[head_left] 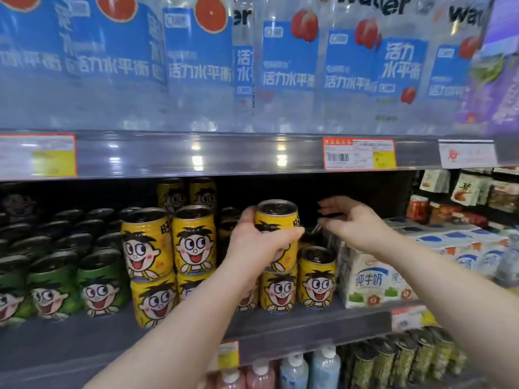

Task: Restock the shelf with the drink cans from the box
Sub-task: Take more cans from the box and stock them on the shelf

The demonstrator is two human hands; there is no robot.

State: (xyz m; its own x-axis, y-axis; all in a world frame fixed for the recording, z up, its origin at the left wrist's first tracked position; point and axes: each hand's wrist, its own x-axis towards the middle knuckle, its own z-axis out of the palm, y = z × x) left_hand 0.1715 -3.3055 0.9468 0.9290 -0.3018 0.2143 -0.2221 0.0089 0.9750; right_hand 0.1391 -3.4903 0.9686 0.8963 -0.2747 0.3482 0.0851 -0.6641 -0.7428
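Observation:
My left hand (259,242) grips a yellow drink can (278,220) with a cartoon face, holding it on top of another yellow can (278,290) in the front row of the middle shelf (280,318). My right hand (351,220) hovers just right of that can, fingers spread and relaxed, holding nothing, above a single yellow can (317,276). Two stacks of yellow cans (168,248) stand to the left. The box is not in view.
Green cans (56,276) with the same face fill the shelf's left side. White milk cartons (373,282) sit right of the yellow cans. Large blue-labelled water bottles (289,66) crowd the shelf above. Small bottles (295,372) stand on the shelf below.

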